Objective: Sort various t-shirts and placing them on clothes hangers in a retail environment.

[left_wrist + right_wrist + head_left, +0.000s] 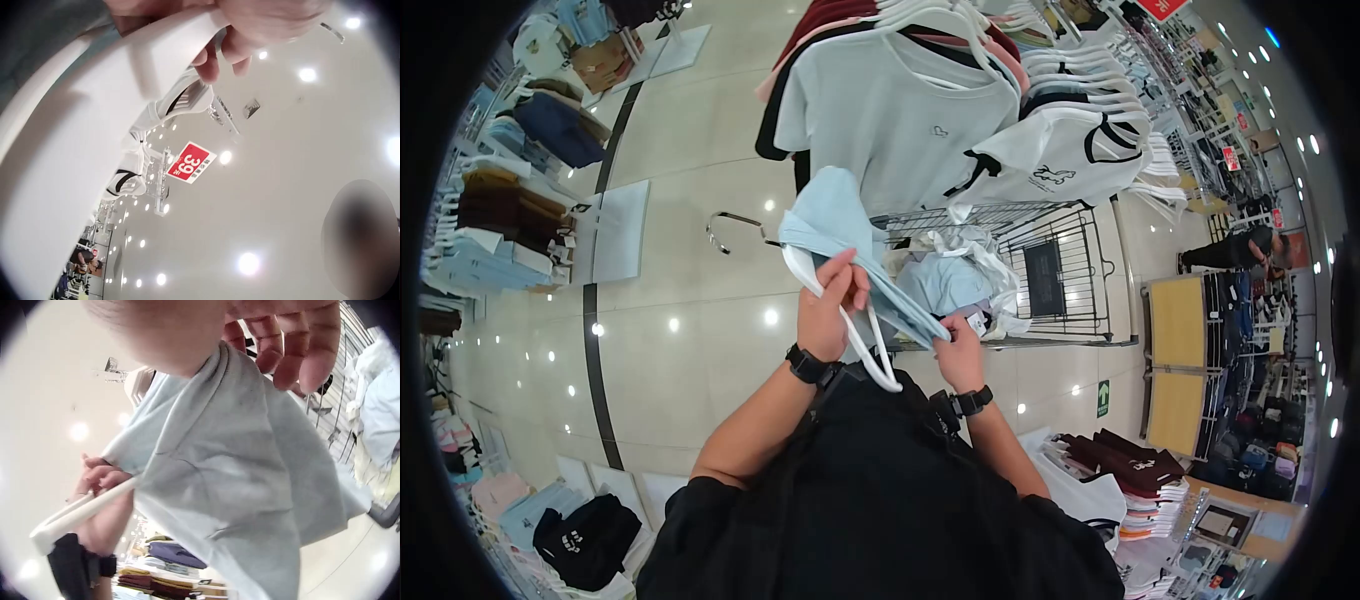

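Observation:
My left hand (828,312) grips a white plastic hanger (889,372), its fingers also against a light blue garment (828,205). The hanger's metal hook (735,222) points away to the left. My right hand (960,352) pinches the garment's edge between thumb and fingers, drawing the cloth into a taut strip. In the right wrist view the light blue cloth (231,469) hangs in folds below the right thumb, with the hanger's end (81,515) sticking out by the left hand. The left wrist view is largely filled by the white hanger (69,144).
Beyond my hands stands a wire shopping cart (1090,280) with a crumpled pile of light blue and white clothes (950,280). Racked white T-shirts (890,120) hang just over it. A floor platform (620,230) is at left; folded clothes (585,540) lie bottom left.

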Demonstrator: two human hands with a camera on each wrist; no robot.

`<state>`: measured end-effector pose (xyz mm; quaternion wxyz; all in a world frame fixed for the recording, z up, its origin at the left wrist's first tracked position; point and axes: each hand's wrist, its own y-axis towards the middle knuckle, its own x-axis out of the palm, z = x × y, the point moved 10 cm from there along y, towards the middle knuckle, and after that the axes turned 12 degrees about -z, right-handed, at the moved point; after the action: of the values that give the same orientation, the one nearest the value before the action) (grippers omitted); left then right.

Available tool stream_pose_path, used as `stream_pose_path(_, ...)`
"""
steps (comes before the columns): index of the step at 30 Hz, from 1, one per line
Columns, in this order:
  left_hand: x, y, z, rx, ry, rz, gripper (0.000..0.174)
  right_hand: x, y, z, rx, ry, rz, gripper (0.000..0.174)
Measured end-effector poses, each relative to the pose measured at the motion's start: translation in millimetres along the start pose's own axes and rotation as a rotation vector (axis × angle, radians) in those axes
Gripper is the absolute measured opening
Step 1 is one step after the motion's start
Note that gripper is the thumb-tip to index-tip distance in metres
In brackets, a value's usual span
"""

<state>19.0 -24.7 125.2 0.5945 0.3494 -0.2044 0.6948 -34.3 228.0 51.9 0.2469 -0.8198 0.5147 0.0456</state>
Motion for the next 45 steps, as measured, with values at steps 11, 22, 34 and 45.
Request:
stream_pose_path(11, -77.1, -36.1, 36.5, 0.035, -0.003, 0.478, 0.043, 104.9, -103.6, -133.5, -0.376, -0.059, -0.573, 0.013)
stream_pose_path(22, -21.6, -63.0, 4.1, -0.464, 0.718, -0.305, 0.023, 34.5, -35.2, -121.9, -0.234, 0.348, -0.199, 0.017)
stream_pose_path(34, 38.7, -69.3, 62.0, -0.093, 1.186, -0.497, 0.033, 44.3, -33.0, -92.0, -0.178, 0.708, -0.051, 0.02)
stream_pose_path(45, 39.4, -91.9, 69.5, 0.127, 1.264, -0.3, 0.022, 34.9, -36.3, -129.4, -0.275, 0.882, -0.211, 0.038)
